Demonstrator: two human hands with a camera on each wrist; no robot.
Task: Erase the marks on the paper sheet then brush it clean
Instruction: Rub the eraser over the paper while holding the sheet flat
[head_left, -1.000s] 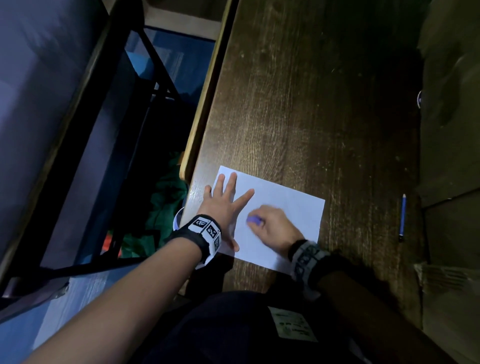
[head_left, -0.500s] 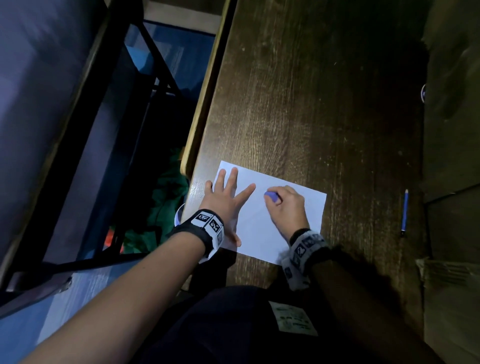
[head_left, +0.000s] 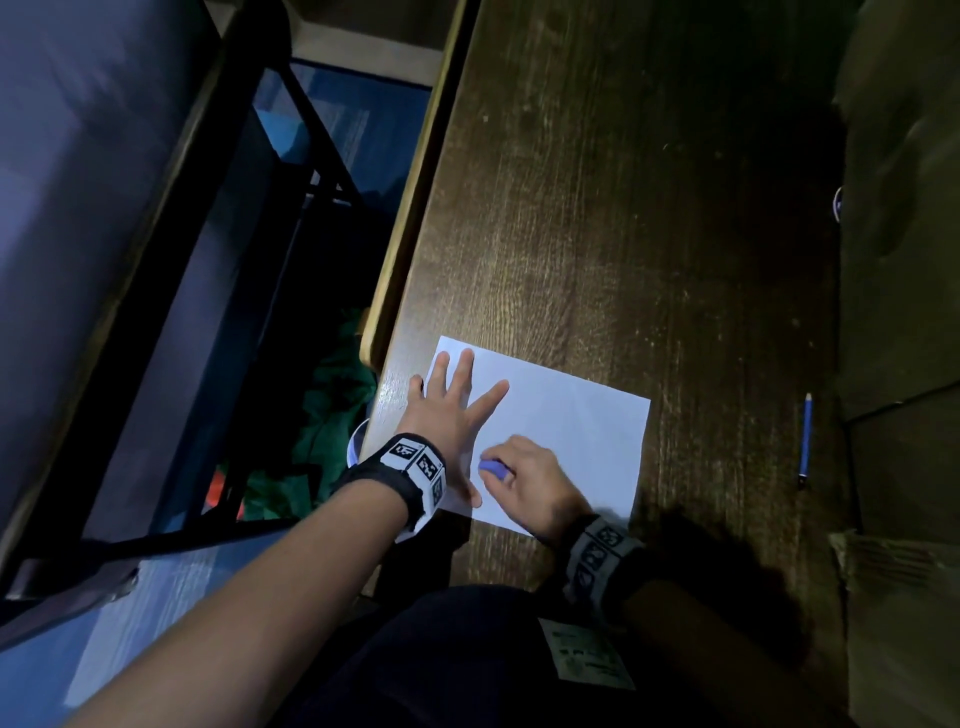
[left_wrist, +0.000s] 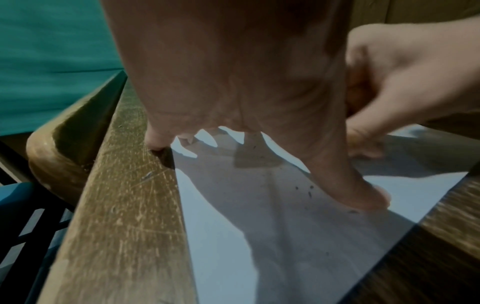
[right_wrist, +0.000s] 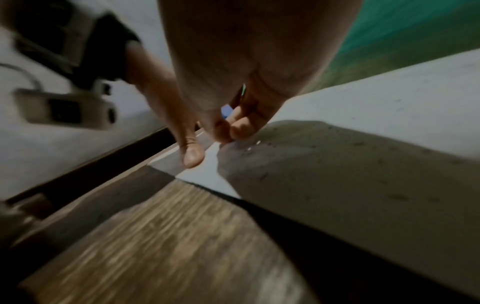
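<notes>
The erasing step is in hand: the right hand pinches a small purple rubber eraser between thumb and curled fingers and presses it to the white rectangular paper sheet, near the sheet's near-left part. The sheet lies flat on the dark brown wooden worktop, close to its left edge. The left hand lies flat, fingers spread and straight, pinning the sheet's left side; its little finger reaches onto the wood. Dark eraser crumbs speckle the paper by the left thumb. No pencil marks can be made out here. Next, I judge, comes rubbing on until the marks are gone, then sweeping the crumbs off. A blue pencil lies well apart on the right.
</notes>
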